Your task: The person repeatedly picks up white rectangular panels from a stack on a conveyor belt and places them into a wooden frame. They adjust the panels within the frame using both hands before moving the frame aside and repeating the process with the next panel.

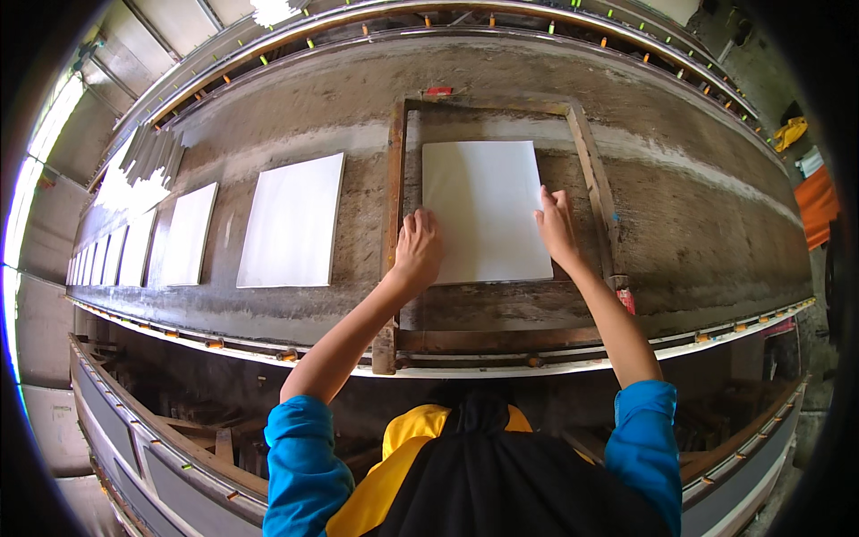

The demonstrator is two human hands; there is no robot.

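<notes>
A flat white rectangular sheet lies on the long brown table inside an open wooden frame. I cannot tell whether it is one sheet or a thin stack. My left hand is at its left edge, fingers curled over and closed on it, with the frame's left bar just beside. On the opposite edge, my right hand has its thumb and bent fingers closed at the sheet's side. The frame's right bar stands a little farther right. My fingertips are partly hidden.
White rectangles like this sheet, such as the nearest one, lie in a row to the left. Bright white strips are at the far left. A rail with orange and green pegs runs behind the brown table. Orange cloth hangs at right.
</notes>
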